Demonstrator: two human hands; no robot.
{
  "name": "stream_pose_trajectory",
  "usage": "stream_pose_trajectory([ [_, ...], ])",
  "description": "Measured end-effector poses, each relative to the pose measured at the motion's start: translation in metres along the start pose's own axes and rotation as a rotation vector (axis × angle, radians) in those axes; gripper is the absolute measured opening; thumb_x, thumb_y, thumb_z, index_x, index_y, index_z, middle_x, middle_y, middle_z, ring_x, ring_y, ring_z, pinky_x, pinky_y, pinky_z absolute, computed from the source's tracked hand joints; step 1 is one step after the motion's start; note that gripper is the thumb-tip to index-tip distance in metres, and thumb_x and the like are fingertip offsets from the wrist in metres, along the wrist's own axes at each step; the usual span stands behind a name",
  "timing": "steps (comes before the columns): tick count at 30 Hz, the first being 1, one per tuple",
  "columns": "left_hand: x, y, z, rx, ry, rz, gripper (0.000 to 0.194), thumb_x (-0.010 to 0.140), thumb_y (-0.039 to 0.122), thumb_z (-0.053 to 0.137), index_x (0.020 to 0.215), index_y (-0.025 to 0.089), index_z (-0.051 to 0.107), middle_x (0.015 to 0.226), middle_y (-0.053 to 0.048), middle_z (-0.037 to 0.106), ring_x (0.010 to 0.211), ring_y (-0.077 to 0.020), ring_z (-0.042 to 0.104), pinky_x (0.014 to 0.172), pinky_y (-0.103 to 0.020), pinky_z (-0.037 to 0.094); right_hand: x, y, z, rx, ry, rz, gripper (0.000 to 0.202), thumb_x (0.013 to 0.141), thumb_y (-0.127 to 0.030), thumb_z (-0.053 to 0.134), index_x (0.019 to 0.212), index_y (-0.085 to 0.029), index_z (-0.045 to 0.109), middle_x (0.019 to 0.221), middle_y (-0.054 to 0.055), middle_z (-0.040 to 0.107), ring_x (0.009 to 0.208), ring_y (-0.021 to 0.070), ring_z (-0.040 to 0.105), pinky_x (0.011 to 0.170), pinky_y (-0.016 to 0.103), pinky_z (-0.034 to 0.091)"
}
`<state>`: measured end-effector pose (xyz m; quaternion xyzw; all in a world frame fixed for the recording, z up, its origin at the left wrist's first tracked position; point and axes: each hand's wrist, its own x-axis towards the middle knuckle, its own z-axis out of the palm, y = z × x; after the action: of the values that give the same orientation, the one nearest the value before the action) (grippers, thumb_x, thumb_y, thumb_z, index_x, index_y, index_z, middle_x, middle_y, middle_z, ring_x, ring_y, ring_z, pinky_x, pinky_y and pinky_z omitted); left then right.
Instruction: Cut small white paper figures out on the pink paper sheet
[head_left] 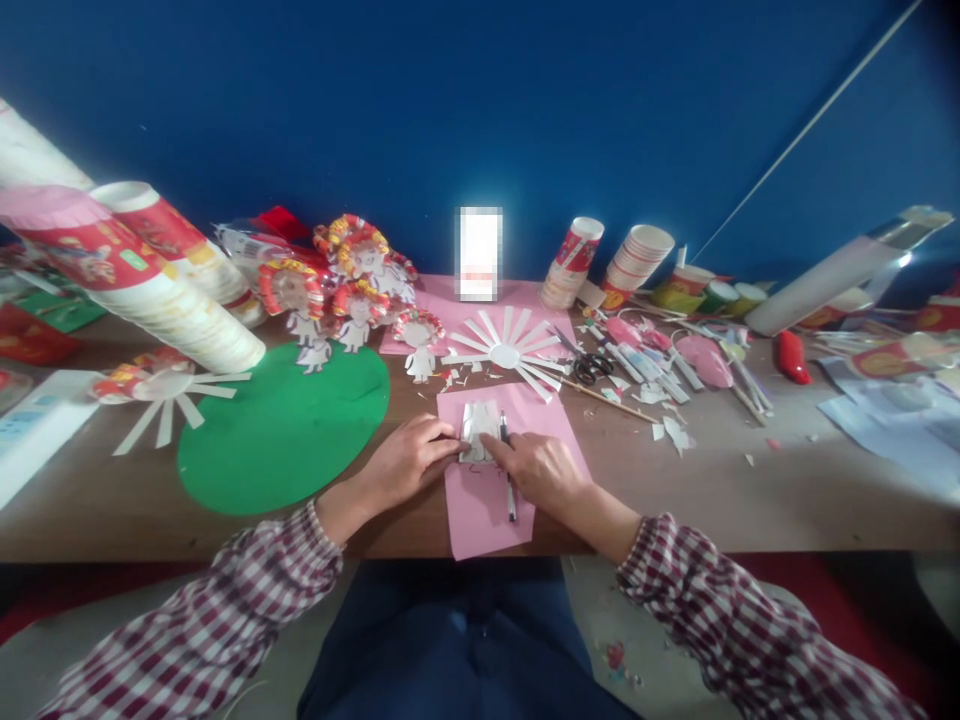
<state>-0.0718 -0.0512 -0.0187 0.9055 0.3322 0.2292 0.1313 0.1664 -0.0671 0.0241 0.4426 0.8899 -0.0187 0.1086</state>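
Head camera shows me the white paper (478, 425) lying on pink paper (491, 525) at the table's near side. My left hand (401, 460) has loosely extended fingers touching its left edge; my right hand (547, 475) puts a finger on it, but I can't tell whether that hand grips. A pen (511, 492) lies just right, green sheet (277, 440) left.

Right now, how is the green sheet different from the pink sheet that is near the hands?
The green sheet has a rounded outline; the pink sheet has straight edges and corners. The green sheet looks larger than the pink sheet. A paper figure stands at the green sheet's far edge, while the pink sheet carries a pen and white paper. Both rest on the table.
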Motion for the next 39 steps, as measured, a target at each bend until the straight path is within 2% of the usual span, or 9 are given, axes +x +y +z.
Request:
stream_pose_trajectory([
  [8,0.0009,0.0003,-0.0001,0.017,0.014,0.007,0.026,0.098,0.027,0.051,0.114,0.019,0.070,0.102,-0.009,0.066,0.094,-0.0194,0.057,0.083,-0.034,0.050,0.0004,-0.0005,0.0010,0.017,-0.019,0.008,0.043,0.101,-0.016,0.031,0.141,-0.024,0.045,0.097,0.013,0.070,0.084,0.0216,0.068,0.065,0.026,0.046],
  [14,-0.0045,-0.0005,0.0028,0.054,0.053,0.038,0.024,0.096,0.024,0.054,0.116,0.017,0.067,0.107,-0.009,0.067,0.100,-0.0206,0.057,0.087,-0.037,0.052,-0.0001,0.0002,0.0022,0.024,0.000,-0.003,0.041,0.101,-0.015,0.032,0.138,-0.023,0.048,0.093,0.012,0.070,0.083,0.0212,0.067,0.065,0.026,0.045],
  [19,-0.0060,0.0023,0.0014,0.107,0.085,0.097,0.018,0.095,0.021,0.057,0.105,0.017,0.070,0.109,-0.008,0.069,0.101,-0.0203,0.058,0.085,-0.035,0.054,0.0006,0.0004,0.0049,0.032,-0.002,0.007,0.039,0.100,-0.015,0.034,0.133,-0.024,0.051,0.093,0.012,0.070,0.082,0.0212,0.067,0.065,0.026,0.044],
  [26,-0.0049,0.0013,0.0011,0.120,0.082,0.090,0.018,0.094,0.022,0.058,0.104,0.018,0.072,0.106,-0.008,0.069,0.100,-0.0204,0.059,0.084,-0.035,0.055,-0.0007,0.0002,0.0023,0.010,0.005,-0.006,0.039,0.100,-0.014,0.033,0.134,-0.023,0.049,0.091,0.011,0.069,0.081,0.0214,0.067,0.059,0.026,0.041],
  [39,-0.0040,0.0000,0.0021,0.097,0.081,0.094,0.017,0.094,0.023,0.057,0.102,0.017,0.072,0.101,-0.008,0.070,0.096,-0.0202,0.059,0.082,-0.035,0.054,-0.0012,0.0010,0.0075,0.001,0.028,-0.018,0.041,0.101,-0.016,0.032,0.140,-0.023,0.046,0.094,0.011,0.068,0.082,0.0217,0.066,0.061,0.027,0.042],
])
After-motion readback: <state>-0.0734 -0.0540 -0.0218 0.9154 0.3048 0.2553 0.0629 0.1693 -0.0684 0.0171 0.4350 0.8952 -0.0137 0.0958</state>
